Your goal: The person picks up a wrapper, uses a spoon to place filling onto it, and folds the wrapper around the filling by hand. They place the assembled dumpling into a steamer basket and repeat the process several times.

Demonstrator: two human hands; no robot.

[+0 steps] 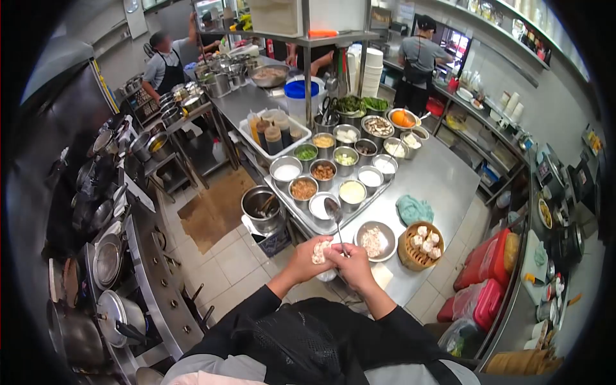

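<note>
Left hand [304, 262]: curled fingers hold a small, pale-pink dumpling [319, 253], left of the round, silvery metal filling bowl [389, 240]. Right hand [351, 266]: fingers pinch a long metal spoon [334, 213], scoop pointing far. Oversqueezing could split the dumpling; too loose a hold could drop it.

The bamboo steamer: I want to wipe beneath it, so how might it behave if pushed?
The steamer would likely slide, sitting broad and flat on the counter. Being near the edge, it might topple off. Its dumplings look loosely set, so may shift.
</note>
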